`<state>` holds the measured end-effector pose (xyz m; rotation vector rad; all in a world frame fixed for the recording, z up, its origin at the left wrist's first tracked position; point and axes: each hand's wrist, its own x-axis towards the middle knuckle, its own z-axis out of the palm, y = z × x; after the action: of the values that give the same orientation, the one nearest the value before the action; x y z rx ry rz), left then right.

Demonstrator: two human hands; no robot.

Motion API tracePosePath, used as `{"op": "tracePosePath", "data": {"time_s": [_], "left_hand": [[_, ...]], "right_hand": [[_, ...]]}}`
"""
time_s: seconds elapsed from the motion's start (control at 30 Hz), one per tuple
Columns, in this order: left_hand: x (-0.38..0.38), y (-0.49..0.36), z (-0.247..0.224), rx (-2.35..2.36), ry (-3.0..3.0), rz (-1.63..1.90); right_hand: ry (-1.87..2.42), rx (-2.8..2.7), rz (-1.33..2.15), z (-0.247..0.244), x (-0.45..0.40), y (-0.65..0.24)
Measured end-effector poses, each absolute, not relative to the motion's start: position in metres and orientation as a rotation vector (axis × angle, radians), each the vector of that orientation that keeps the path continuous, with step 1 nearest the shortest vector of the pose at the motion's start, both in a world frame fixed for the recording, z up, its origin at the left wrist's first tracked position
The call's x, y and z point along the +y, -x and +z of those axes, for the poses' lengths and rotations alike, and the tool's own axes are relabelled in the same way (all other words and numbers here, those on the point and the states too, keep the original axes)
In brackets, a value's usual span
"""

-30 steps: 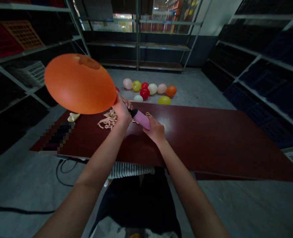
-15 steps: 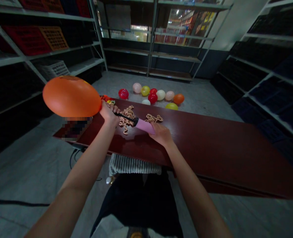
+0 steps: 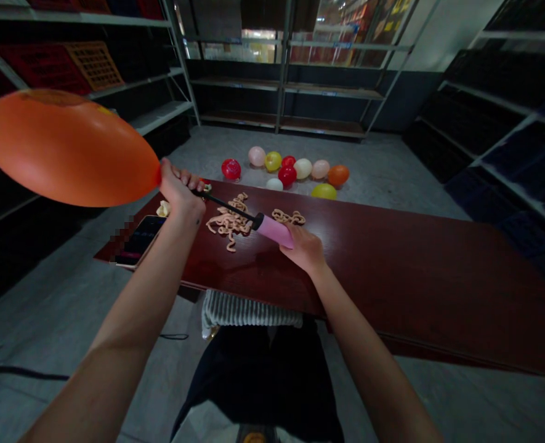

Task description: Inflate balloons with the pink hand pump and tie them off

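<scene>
Pump (image 3: 274, 231) = landmark, held over table (image 3: 392, 264), black rod (image 3: 230, 206) drawn well out of the pink barrel. Orange balloon (image 3: 71, 147) is left of pump, at the rod's far end, big and rounded, off the table surface.

Left hand (image 3: 180, 187): fingers curled closed round balloon neck and pump's black end; exact pinch on the neck hidden, can't tell how tight. Right hand (image 3: 304, 249): wrapped closed on the pink barrel, near its back end, no gap seen.

Around pump: bigger heap of curly pieces (image 3: 230, 223) on table just left of barrel, rod crossing in front of it in view; smaller heap (image 3: 288, 216) just beyond barrel. Phone (image 3: 143, 237) farther left of pump, by left forearm. Loose balloons (image 3: 287, 176) on floor beyond pump, past table edge.

Handling, my judgement: left hand best as the fixed end, neck snug on the nozzle, no twist. Right hand should slide barrel straight along rod, even strokes; sideways push could bend rod or work the neck loose. Balloon looks quite full, so short strokes and a watch on skin tightness seem wise; overfilling could burst it. Balloon best clear of the shelf (image 3: 159, 117) left of pump, barrel high enough to miss both heaps
</scene>
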<state>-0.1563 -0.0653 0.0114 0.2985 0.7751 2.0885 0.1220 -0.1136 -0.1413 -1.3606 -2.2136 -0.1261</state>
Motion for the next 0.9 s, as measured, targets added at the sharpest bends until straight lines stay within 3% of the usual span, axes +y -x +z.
{"op": "tracePosePath", "data": {"time_s": [0.27, 0.53, 0.9], "left_hand": [[-0.035, 0.099, 0.002, 0.755, -0.338, 2.047], [-0.053, 0.029, -0.043, 0.680, -0.307, 2.006], [-0.070, 0.067, -0.050, 0.664, -0.258, 1.987]], "right_hand": [[1.437, -2.052, -0.163, -0.143, -0.111, -0.127], [1.549, -2.039, -0.132, -0.141, -0.110, -0.128], [1.438, -2.216, -0.167, -0.141, -0.115, -0.115]]}}
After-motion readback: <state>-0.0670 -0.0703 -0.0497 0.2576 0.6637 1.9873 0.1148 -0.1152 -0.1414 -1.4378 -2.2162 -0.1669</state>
